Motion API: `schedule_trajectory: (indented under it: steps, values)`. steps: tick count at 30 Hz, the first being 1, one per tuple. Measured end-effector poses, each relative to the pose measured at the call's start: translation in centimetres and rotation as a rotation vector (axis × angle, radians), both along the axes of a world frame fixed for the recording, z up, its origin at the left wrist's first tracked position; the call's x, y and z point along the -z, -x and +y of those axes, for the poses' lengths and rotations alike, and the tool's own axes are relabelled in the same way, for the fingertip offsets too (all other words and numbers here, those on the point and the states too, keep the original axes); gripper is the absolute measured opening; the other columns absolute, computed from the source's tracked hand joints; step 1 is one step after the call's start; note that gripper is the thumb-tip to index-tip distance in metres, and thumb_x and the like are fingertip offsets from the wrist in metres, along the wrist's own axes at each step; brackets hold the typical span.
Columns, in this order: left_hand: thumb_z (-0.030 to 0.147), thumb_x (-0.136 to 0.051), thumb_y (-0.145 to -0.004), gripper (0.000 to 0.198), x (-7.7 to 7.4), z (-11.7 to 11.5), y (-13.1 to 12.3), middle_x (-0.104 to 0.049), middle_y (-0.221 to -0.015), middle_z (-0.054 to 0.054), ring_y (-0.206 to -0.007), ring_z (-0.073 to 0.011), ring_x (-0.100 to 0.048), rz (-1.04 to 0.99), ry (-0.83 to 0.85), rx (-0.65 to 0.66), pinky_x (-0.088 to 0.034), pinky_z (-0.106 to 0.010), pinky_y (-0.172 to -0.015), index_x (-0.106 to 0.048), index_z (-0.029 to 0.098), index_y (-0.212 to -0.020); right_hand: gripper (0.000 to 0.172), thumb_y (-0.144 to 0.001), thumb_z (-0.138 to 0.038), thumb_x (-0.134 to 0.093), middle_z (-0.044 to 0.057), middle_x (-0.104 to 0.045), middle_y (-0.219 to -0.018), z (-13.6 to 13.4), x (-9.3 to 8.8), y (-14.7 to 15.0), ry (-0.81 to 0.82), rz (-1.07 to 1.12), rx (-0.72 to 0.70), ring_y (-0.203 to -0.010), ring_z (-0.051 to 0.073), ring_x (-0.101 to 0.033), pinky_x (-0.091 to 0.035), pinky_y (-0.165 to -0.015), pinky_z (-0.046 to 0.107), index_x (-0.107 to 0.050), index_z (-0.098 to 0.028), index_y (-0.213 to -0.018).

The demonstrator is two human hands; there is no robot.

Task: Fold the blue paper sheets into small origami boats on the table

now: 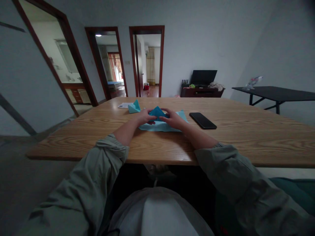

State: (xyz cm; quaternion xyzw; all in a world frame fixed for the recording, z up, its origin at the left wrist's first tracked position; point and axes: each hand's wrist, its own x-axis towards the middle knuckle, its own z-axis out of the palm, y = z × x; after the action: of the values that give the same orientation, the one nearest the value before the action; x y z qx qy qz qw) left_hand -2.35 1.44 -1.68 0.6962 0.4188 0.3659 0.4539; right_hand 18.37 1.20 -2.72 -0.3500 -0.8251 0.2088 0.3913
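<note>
My left hand (145, 117) and my right hand (173, 120) meet at the middle of a wooden table (236, 131). Between them they pinch a darker blue folded paper (157, 113), which rises in a point; its lower part is hidden by my fingers. Under my hands lies a flat pale blue paper sheet (159, 126). A small folded teal paper piece (134, 107) stands just beyond my left hand, and a white paper slip (125, 105) lies behind it.
A black smartphone (202, 120) lies to the right of the sheet. Beyond the table are a low cabinet with a dark screen (203, 77), a black side table (275, 93) and several doorways. My sleeves run along the table's near edge.
</note>
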Motion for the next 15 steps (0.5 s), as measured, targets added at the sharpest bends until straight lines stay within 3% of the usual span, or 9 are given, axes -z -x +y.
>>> schedule_trajectory:
  steps: [3, 6, 9, 15]
  values:
    - [0.036, -0.074, -0.068, 0.045, 0.22, 0.18, -0.18, -0.067, -0.086, -0.007, -0.068, -0.0175, -0.066, 0.093, -0.106, 0.02, -0.052, -0.028, -0.06, -0.06, 0.015, -0.106, 0.033, -0.081, -0.039, -0.055, 0.003, -0.066, -0.082, 0.27, -0.15, -0.28, 0.002, -0.099, 0.004, -0.07, 0.014, -0.053, -0.041, -0.065, 0.025, -0.069, -0.012, -0.095]
    - [0.037, -0.07, -0.071, 0.039, 0.3, 0.26, -0.38, -0.068, -0.087, -0.007, -0.074, -0.0174, -0.064, 0.219, -0.31, -0.001, -0.05, -0.026, -0.063, -0.064, 0.014, -0.101, 0.032, -0.08, -0.039, -0.055, -0.002, -0.057, -0.066, 0.17, -0.36, -0.6, -0.005, -0.17, 0.021, -0.061, 0.011, -0.044, -0.033, -0.057, 0.023, -0.069, -0.011, -0.083]
    - [0.041, -0.065, -0.075, 0.036, 0.13, 0.25, -0.53, -0.069, -0.091, -0.006, -0.081, -0.0172, -0.062, 0.258, -0.47, -0.058, -0.048, -0.026, -0.069, -0.067, 0.015, -0.1, 0.031, -0.079, -0.038, -0.054, -0.003, -0.055, -0.062, -0.02, -0.43, -0.77, -0.002, -0.192, 0.036, -0.058, 0.01, -0.041, -0.03, -0.055, 0.023, -0.069, -0.011, -0.079]
    - [0.038, -0.06, -0.077, 0.03, -0.34, -0.19, -0.53, -0.069, -0.086, -0.005, -0.076, -0.0167, -0.06, 0.352, -0.5, -0.127, -0.047, -0.026, -0.07, -0.07, 0.015, -0.096, 0.025, -0.079, -0.031, -0.055, 0.0, -0.067, -0.077, 0.16, -0.1, -0.74, -0.035, -0.179, 0.061, -0.067, 0.014, -0.053, -0.039, -0.063, 0.023, -0.07, -0.014, -0.089]
